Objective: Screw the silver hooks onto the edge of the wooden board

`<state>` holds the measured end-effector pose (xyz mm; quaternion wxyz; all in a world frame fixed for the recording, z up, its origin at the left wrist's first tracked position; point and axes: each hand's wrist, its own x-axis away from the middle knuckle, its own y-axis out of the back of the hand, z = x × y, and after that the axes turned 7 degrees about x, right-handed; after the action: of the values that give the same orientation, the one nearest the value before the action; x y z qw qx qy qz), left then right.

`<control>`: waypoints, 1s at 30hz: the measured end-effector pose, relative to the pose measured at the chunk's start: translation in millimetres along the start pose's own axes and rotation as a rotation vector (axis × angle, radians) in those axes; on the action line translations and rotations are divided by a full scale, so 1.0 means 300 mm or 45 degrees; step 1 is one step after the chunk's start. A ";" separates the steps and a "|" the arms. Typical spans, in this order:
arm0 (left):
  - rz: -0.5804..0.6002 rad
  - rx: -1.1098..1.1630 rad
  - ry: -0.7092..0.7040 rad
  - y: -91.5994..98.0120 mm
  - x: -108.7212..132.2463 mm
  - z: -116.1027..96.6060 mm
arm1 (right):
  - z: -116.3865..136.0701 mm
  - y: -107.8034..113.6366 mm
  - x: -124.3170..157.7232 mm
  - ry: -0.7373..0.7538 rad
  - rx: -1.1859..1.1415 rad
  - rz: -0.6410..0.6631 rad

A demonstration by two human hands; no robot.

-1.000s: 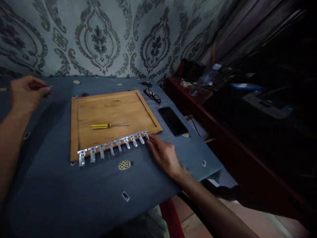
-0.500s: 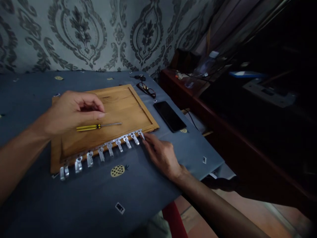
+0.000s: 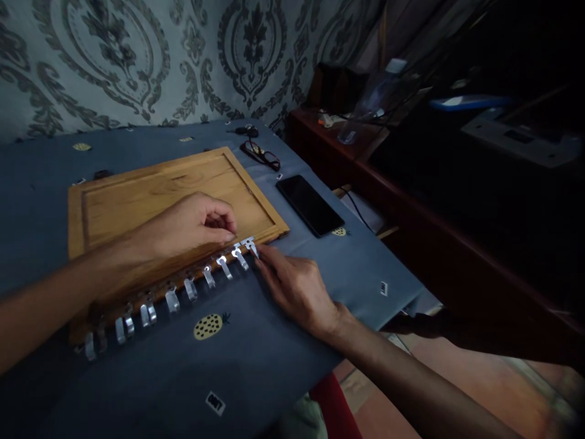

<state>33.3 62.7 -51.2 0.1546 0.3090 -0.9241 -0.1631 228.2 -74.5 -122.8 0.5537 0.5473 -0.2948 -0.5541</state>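
Observation:
A wooden panel (image 3: 159,183) with a raised frame lies on the cloth-covered table. Along its near edge runs a hook rail (image 3: 172,300), with several shiny metal hooks hanging over the side. My right hand (image 3: 297,289) pinches the rail's right-end hook between thumb and fingers. Over the panel, close to that same end, my left hand (image 3: 196,222) has its thumb and fingertips pressed together; anything between them is too small to make out. The yellow-handled screwdriver is hidden behind my left hand and forearm.
A black phone (image 3: 311,204) lies right of the panel, with eyeglasses (image 3: 260,153) and keys (image 3: 245,130) farther back. Past the table's right edge stands a dark red wooden cabinet (image 3: 411,225) with a clear plastic bottle (image 3: 372,100) on it. A patterned curtain (image 3: 192,49) hangs behind.
My left hand has moved right and down, from above the screwdriver to near the rail's right end, covering the screwdriver. My right hand stays at the end hook. The camera view has shifted slightly.

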 end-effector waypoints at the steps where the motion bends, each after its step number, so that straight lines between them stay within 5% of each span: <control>1: 0.022 0.018 0.010 -0.010 -0.010 0.006 | 0.000 0.002 0.000 0.002 0.000 0.001; 30: 0.151 -0.586 -0.034 -0.061 -0.113 -0.034 | 0.000 0.006 -0.004 0.006 -0.049 0.021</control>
<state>72.6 67.8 -55.5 0.2180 0.2085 -0.8811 -0.3642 228.5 -73.7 -120.7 0.5695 0.5353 -0.2873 -0.5538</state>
